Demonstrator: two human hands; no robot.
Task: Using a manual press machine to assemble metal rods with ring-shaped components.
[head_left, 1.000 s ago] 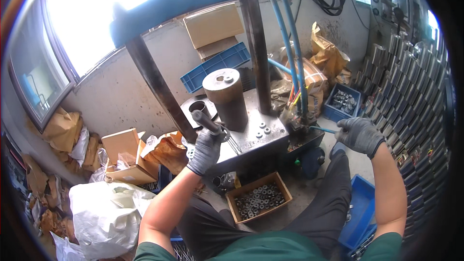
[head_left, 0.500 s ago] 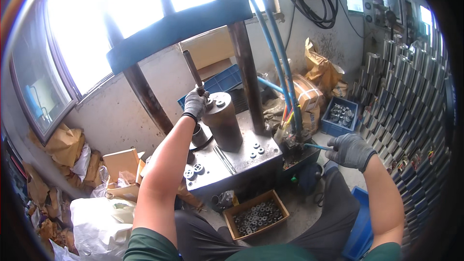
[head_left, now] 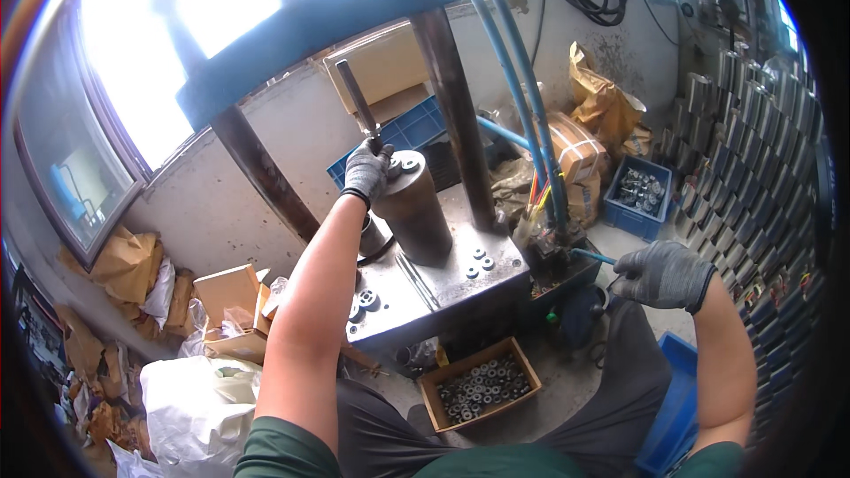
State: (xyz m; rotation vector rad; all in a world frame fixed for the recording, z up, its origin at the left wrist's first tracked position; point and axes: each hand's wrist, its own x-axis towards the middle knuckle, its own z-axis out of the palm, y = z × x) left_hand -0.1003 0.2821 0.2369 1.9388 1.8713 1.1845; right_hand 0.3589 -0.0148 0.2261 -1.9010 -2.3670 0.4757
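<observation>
My left hand [head_left: 367, 170], in a grey glove, is closed around the lower end of a dark metal rod [head_left: 356, 93], which stands up at a slight tilt. A pale collar sits on the rod just above my fingers. Beside that hand rises a thick steel cylinder [head_left: 416, 217], with small metal rings [head_left: 410, 165] on its top. The rod's bottom end is hidden by my glove. On the right, my gloved right hand [head_left: 666, 276] is closed on the end of a thin blue lever [head_left: 591, 256] that comes out of the machine's side.
A blue press beam [head_left: 319, 31] on dark posts spans above the metal bench [head_left: 460, 288]. Loose rings and thin rods lie on the bench. Below is a wooden box [head_left: 529, 385] of rings. Blue crates [head_left: 630, 228] and stacked metal cylinders [head_left: 744, 186] stand at right.
The whole view has shifted a little. My left hand still holds the rod beside the cylinder, and my right hand stays on the lever, now slightly lower relative to the lever's base.
</observation>
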